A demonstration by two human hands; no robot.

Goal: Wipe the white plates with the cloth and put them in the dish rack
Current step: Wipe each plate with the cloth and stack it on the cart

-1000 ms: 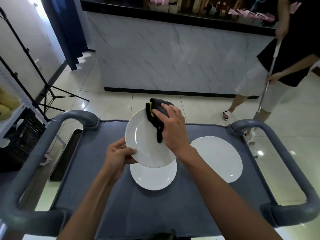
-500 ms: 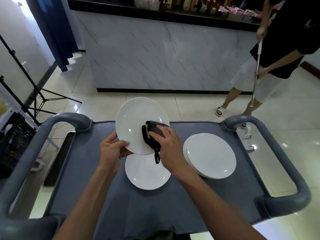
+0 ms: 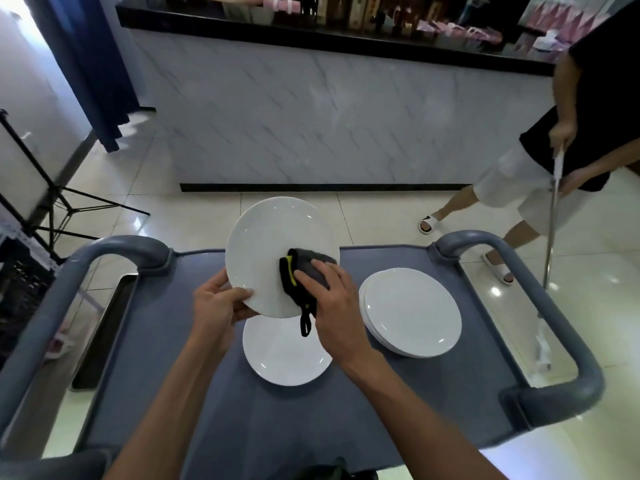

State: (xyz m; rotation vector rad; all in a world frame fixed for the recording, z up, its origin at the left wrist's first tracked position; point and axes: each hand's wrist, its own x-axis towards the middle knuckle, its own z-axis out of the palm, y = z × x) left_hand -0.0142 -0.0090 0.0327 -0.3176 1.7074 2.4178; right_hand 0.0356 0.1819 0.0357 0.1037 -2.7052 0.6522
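While the grey cart (image 3: 194, 393) carries a stack of plates (image 3: 412, 311) at its right and a single plate (image 3: 284, 355) mid-tray, the left hand (image 3: 216, 306) grips a tilted white plate (image 3: 270, 244) by its lower rim; the right hand's (image 3: 337, 311) straight fingers (image 3: 308, 278) press a dark cloth (image 3: 303, 271) onto it.

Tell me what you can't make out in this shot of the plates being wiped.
All in the head view:
- Dish rack: not identifiable anywhere.
- Held plate: its back faces away; the cloth and right hand cover part of its front.
- Single plate: far edge hidden by the held plate.
- Stack of plates: count unclear, edges too thin.
- Left hand: fingers hidden behind the held plate.
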